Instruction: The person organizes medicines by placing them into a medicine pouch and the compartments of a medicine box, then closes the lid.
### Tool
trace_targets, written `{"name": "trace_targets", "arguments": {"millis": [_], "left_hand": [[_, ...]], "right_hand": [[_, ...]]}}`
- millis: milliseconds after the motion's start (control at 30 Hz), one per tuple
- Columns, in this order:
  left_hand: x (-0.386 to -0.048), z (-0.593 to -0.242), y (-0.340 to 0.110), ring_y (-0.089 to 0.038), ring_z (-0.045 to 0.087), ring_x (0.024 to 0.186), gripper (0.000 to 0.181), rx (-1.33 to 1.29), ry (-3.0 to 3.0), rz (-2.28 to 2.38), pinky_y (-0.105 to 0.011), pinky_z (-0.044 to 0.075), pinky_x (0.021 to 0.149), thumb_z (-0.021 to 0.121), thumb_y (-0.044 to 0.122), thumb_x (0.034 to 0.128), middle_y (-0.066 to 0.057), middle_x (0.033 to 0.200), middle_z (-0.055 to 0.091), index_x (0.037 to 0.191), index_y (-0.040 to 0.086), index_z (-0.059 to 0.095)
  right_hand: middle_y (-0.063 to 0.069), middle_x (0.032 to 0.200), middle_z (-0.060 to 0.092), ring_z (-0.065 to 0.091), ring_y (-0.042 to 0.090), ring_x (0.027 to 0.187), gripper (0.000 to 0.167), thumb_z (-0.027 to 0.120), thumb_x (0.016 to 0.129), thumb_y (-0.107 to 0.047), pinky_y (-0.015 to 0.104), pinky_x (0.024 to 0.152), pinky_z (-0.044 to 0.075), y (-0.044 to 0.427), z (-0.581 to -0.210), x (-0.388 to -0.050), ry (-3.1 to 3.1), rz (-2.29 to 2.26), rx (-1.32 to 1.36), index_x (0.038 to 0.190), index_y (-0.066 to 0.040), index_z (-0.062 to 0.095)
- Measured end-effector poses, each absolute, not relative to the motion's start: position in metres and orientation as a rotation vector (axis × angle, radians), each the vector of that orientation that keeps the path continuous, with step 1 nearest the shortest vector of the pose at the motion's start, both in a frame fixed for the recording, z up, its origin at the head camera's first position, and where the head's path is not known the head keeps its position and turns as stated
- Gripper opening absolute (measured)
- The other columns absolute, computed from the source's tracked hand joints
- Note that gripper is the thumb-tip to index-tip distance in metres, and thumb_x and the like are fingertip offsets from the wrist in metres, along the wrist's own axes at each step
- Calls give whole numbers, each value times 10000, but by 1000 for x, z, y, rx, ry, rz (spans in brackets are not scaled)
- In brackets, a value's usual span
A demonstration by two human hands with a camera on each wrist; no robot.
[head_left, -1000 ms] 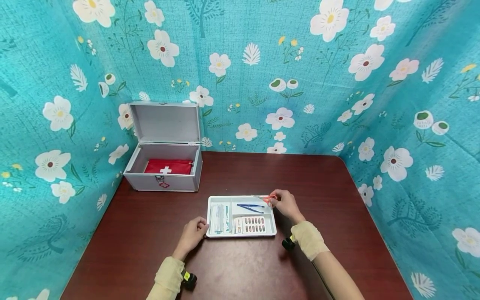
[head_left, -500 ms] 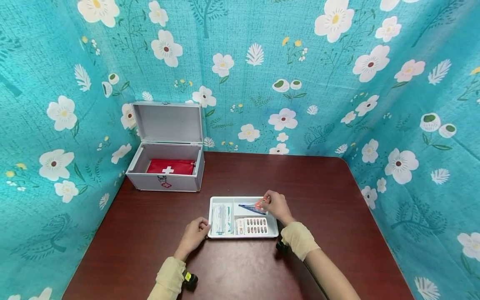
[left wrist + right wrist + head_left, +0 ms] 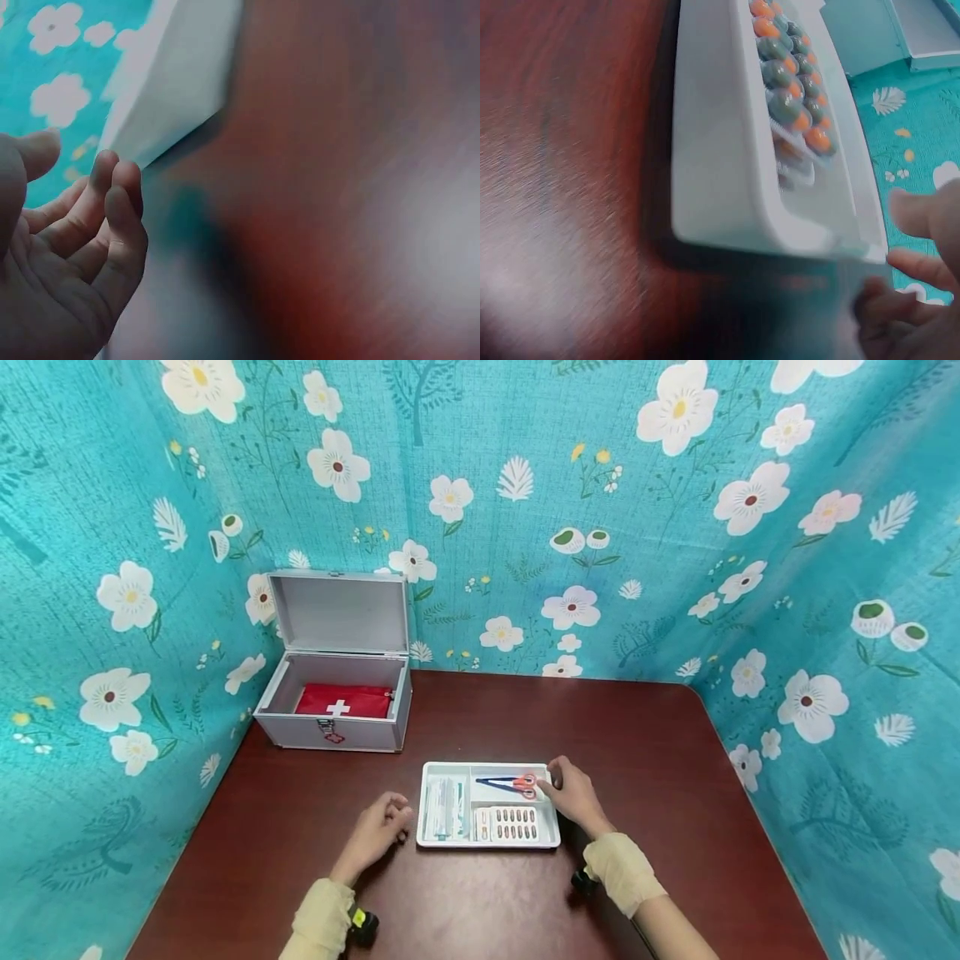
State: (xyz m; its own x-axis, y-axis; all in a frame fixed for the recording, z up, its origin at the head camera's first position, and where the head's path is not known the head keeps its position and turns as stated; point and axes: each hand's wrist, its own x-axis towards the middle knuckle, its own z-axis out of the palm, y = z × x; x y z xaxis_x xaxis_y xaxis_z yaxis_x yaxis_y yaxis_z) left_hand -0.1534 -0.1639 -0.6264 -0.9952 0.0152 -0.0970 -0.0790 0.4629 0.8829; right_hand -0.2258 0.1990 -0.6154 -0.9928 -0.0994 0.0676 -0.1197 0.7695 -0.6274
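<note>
On the table lies a white divided tray (image 3: 487,845). Its upper right compartment holds orange-handled scissors (image 3: 527,787) and blue tweezers (image 3: 489,780), the scissors overlapping the tweezers. Capsule blister packs (image 3: 517,824) fill the lower right compartment; clear wrapped packets with teal print (image 3: 447,810) lie in the left one. My right hand (image 3: 576,795) is at the tray's upper right corner, thumb toward the scissors, gripping nothing. Left of the tray, my left hand (image 3: 379,828) is apart from it, fingers loosely bent and holding nothing, as the left wrist view confirms.
A grey metal case (image 3: 330,731) stands at the back left with its lid raised; inside is a red pouch (image 3: 360,703) with a white cross. Flowered blue cloth (image 3: 465,527) surrounds the dark red wooden table (image 3: 615,718).
My right hand has lowered the scissors into the upper right compartment, let go and drawn back right. My left hand has come away from the tray's left edge.
</note>
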Motion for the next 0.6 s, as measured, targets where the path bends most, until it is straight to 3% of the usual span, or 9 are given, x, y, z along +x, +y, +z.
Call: {"name": "trace_targets", "arguments": {"millis": [200, 300, 400, 467, 600], "left_hand": [[-191, -575, -227, -297, 634, 936, 274, -110, 3030, 1463, -387, 526, 835, 609, 43, 949, -205, 1035, 647, 1194, -61, 547], [-210, -550, -257, -433, 511, 1122, 321, -201, 3185, 1425, -527, 436, 969, 563, 30, 956, -304, 1169, 523, 1235, -115, 502], [-229, -536, -281, -488, 334, 1259, 378, -356, 3269, 1397, -581, 311, 1065, 535, 64, 970, -343, 1284, 372, 1278, -134, 444], [-242, -533, -295, -502, 262, 1308, 435, -475, 3283, 1360, -594, 265, 1100, 529, 95, 977, -347, 1347, 309, 1319, -142, 403], [-267, -529, -323, -569, 289, 1306, 511, -571, 3233, 1161, -614, 258, 1125, 445, 119, 1011, -420, 1390, 311, 1387, -203, 320]], "right_hand": [[26, 795, 635, 545, 107, 685, 407, 723, 875, -152, 279, 682, 443, 212, -613, -211, -3044, 1187, 158, 1205, 9, 546], [6, 816, 636, 561, 91, 707, 352, 713, 881, -151, 253, 667, 453, 216, -612, -204, -3099, 1209, 184, 1177, -2, 593], [9, 820, 631, 564, 106, 715, 324, 720, 870, -140, 261, 654, 455, 217, -613, -198, -3125, 1217, 213, 1148, -10, 617], [11, 818, 631, 558, 114, 723, 305, 730, 857, -137, 271, 655, 451, 216, -614, -194, -3140, 1202, 225, 1121, -20, 630], [5, 779, 622, 540, 119, 696, 263, 742, 844, -141, 279, 640, 441, 212, -611, -194, -3175, 1147, 236, 1069, -43, 648]]}}
